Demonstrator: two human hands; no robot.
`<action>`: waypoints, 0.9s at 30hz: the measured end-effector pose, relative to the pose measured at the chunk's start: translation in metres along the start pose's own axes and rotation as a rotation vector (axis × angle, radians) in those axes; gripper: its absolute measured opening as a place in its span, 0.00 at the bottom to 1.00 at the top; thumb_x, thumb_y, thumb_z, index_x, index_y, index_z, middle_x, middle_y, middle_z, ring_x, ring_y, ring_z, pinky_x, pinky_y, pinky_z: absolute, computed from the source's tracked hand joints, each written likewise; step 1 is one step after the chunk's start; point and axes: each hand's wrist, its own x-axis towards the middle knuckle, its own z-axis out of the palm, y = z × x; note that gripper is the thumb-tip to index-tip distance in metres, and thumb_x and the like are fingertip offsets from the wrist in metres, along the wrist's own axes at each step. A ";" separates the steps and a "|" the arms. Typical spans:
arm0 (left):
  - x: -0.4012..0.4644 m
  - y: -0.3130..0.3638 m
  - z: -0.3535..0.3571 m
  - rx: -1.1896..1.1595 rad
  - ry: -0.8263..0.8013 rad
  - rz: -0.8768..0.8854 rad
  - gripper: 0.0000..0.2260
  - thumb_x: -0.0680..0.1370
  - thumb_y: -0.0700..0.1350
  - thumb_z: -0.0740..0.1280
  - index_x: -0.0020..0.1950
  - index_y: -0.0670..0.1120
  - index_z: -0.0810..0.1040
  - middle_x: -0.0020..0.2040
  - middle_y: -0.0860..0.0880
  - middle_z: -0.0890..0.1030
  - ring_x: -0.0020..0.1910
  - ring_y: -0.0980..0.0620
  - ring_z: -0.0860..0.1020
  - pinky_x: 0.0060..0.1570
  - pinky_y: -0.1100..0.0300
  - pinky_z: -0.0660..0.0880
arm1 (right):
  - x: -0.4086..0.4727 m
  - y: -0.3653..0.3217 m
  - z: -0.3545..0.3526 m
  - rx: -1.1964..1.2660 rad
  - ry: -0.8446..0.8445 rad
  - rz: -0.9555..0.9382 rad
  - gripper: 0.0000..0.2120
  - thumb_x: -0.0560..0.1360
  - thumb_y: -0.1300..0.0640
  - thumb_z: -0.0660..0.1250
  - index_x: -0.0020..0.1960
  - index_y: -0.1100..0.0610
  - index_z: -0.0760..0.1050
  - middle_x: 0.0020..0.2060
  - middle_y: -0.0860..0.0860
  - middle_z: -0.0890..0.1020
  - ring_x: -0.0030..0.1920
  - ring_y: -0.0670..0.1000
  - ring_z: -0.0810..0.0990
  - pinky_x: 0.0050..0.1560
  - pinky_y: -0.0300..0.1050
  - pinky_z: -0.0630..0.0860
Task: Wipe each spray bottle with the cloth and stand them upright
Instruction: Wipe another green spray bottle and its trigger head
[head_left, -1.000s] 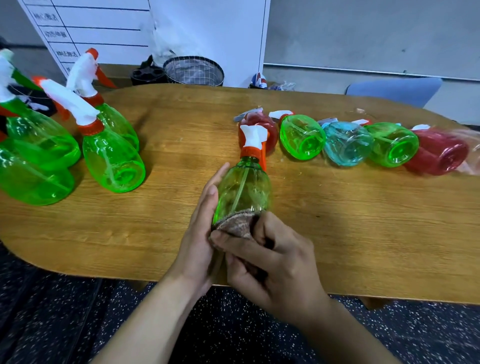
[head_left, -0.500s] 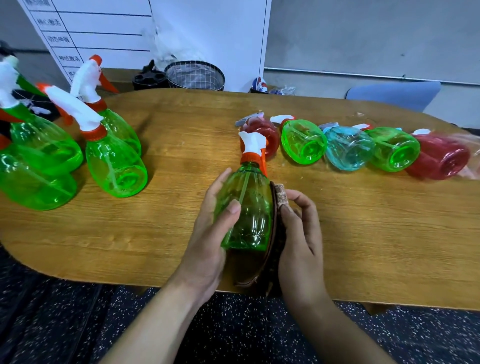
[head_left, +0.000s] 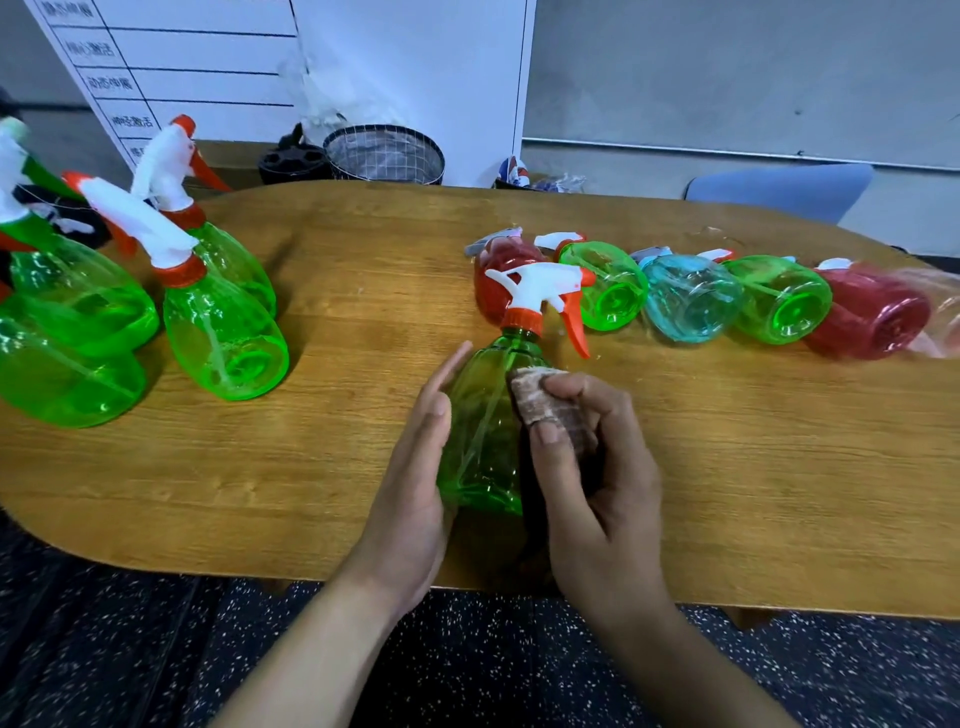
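A green spray bottle (head_left: 480, 431) with a white and orange trigger head stands near the table's front edge, between my hands. My left hand (head_left: 415, 467) lies flat against its left side with straight fingers. My right hand (head_left: 592, 457) pinches a brownish cloth (head_left: 535, 397) and presses it on the bottle's upper right side. Several green bottles (head_left: 223, 338) stand upright at the left. A row of red, green and blue bottles (head_left: 691, 301) lies on its side at the right.
The wooden table (head_left: 779, 467) has a rounded front edge just under my wrists. Behind it are a wire mesh basket (head_left: 384, 156), a white board (head_left: 208, 62) with a printed grid and a blue chair back (head_left: 779, 189).
The bottle's trigger head has turned to point right. My right hand has brought the cloth up from the bottle's right side to its upper shoulder. My left thumb has come off the bottle's front.
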 end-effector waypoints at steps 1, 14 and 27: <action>-0.001 0.001 0.001 0.009 -0.007 0.007 0.27 0.82 0.62 0.62 0.81 0.60 0.68 0.76 0.53 0.78 0.76 0.49 0.75 0.76 0.41 0.70 | 0.002 -0.001 -0.002 -0.023 -0.010 -0.032 0.11 0.83 0.55 0.65 0.65 0.52 0.76 0.58 0.42 0.81 0.58 0.49 0.82 0.59 0.43 0.76; 0.000 -0.001 -0.002 0.009 -0.021 0.036 0.22 0.83 0.53 0.62 0.78 0.61 0.74 0.77 0.49 0.77 0.76 0.46 0.76 0.74 0.42 0.73 | 0.008 0.008 -0.009 -0.290 -0.097 -0.154 0.16 0.83 0.53 0.65 0.68 0.51 0.82 0.47 0.53 0.77 0.44 0.47 0.75 0.44 0.37 0.73; 0.000 -0.001 0.001 0.048 -0.003 0.035 0.22 0.82 0.60 0.65 0.76 0.64 0.75 0.78 0.51 0.75 0.77 0.47 0.74 0.75 0.36 0.71 | 0.018 0.003 -0.010 -0.137 0.083 -0.064 0.12 0.82 0.60 0.66 0.63 0.55 0.84 0.54 0.54 0.83 0.53 0.47 0.81 0.53 0.38 0.74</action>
